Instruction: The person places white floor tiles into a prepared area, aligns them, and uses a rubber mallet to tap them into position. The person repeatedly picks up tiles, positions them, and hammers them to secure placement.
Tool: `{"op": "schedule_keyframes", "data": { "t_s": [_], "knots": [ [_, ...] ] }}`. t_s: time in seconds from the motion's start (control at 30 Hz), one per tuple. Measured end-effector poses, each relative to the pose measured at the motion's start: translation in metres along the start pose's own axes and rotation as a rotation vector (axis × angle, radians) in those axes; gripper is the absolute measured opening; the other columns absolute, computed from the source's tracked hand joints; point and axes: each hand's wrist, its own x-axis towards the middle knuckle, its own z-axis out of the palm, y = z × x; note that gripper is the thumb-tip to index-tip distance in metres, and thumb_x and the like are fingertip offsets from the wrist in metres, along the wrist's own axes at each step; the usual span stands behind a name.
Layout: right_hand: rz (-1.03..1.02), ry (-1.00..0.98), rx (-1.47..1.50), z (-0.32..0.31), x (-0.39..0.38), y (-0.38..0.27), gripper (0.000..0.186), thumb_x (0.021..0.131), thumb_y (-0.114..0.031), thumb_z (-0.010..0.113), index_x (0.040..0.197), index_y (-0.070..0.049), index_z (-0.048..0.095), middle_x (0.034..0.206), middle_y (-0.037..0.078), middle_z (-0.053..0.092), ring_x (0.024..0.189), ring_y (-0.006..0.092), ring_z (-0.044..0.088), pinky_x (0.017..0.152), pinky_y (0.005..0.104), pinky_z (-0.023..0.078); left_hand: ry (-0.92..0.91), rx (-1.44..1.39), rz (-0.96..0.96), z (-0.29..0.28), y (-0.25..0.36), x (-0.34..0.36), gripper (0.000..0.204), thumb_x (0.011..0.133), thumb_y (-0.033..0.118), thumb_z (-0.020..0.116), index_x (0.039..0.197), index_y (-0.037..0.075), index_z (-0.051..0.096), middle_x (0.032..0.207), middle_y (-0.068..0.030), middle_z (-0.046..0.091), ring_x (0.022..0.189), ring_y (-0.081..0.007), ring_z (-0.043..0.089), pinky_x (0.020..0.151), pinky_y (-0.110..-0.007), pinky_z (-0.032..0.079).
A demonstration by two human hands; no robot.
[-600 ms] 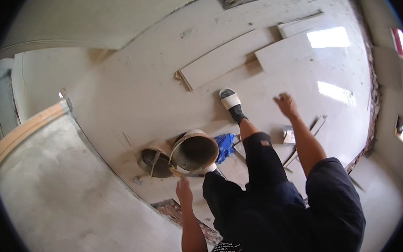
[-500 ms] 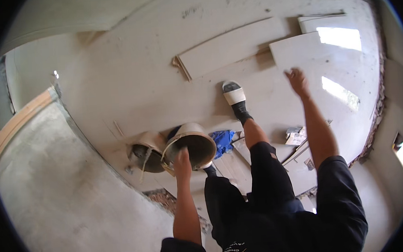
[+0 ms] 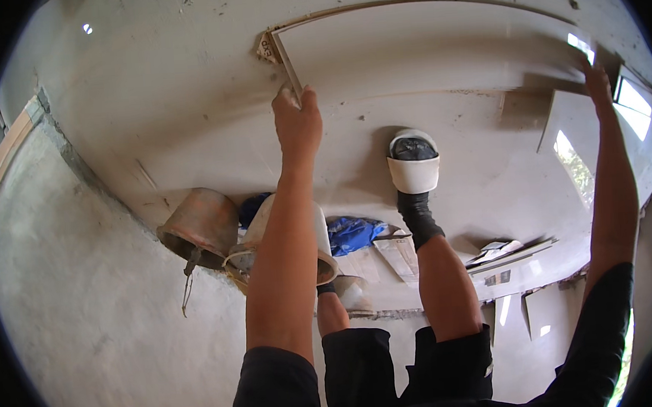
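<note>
Both arms reach over a long white panel (image 3: 421, 48) lying on the floor, with brown packing at its left end. My left hand (image 3: 298, 116) has its fingers closed on that left end. My right hand (image 3: 594, 75) is at the panel's right end; its fingertips are blurred and partly hidden, so I cannot tell whether they grip it. Below the panel my foot in a white sandal (image 3: 414, 172) stands on the floor.
Two dirty buckets (image 3: 196, 215) and a blue plastic sheet (image 3: 354, 235) lie behind my left arm. More white boards (image 3: 567, 114) lie at the right, small scraps (image 3: 493, 251) near my leg. A grey concrete surface (image 3: 106, 276) with a wood-edged rim fills the left.
Both hands have moved forward from beside my legs to the ends of the long panel, and my left fingers have taken hold of it. The view has shifted with my bending.
</note>
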Motion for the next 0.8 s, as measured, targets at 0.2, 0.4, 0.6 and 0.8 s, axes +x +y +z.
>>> {"op": "schedule_keyframes", "data": {
  "t_s": [0.2,0.4,0.6,0.8],
  "knots": [
    [-0.545,0.107,-0.557,0.021,0.016,0.025,0.065,0.092,-0.002,0.043,0.148,-0.030,0.029,0.102,0.010,0.067,0.069,0.0215,0.066,0.049,0.0344,0.052,0.013,0.098,0.032,0.008,0.003,0.007,0.055,0.091,0.035,0.055,0.118,-0.013,0.049,0.123,-0.0318,0.049,0.113,-0.0410,0.053,0.097,-0.044,0.041],
    [-0.441,0.006,-0.209,-0.020,-0.029,-0.040,0.066,0.091,-0.005,0.043,0.148,-0.034,0.028,0.113,0.010,0.066,0.081,0.0272,0.068,0.059,0.0393,0.054,-0.125,0.053,-0.157,-0.011,0.005,0.026,0.063,0.089,0.045,0.058,0.118,-0.011,0.055,0.117,-0.0261,0.058,0.109,-0.0336,0.055,0.095,-0.041,0.041],
    [0.230,-0.145,0.346,-0.080,-0.064,-0.133,0.064,0.084,-0.068,0.047,0.124,-0.021,0.063,0.117,0.015,0.065,0.111,0.0332,0.060,0.098,0.0432,0.044,0.068,-0.001,-0.203,-0.020,-0.002,0.038,0.069,0.087,0.053,0.057,0.114,-0.009,0.056,0.103,-0.0194,0.059,0.097,-0.0261,0.055,0.091,-0.036,0.042],
    [0.291,-0.111,0.354,-0.106,-0.080,-0.167,0.096,0.076,-0.078,0.049,0.124,0.005,0.057,0.123,0.028,0.057,0.117,0.0393,0.056,0.099,0.0457,0.044,0.117,-0.020,-0.187,-0.027,-0.005,0.039,0.060,0.089,0.048,0.057,0.105,-0.009,0.056,0.095,-0.0190,0.061,0.091,-0.0269,0.058,0.083,-0.037,0.045]
  ]
}}
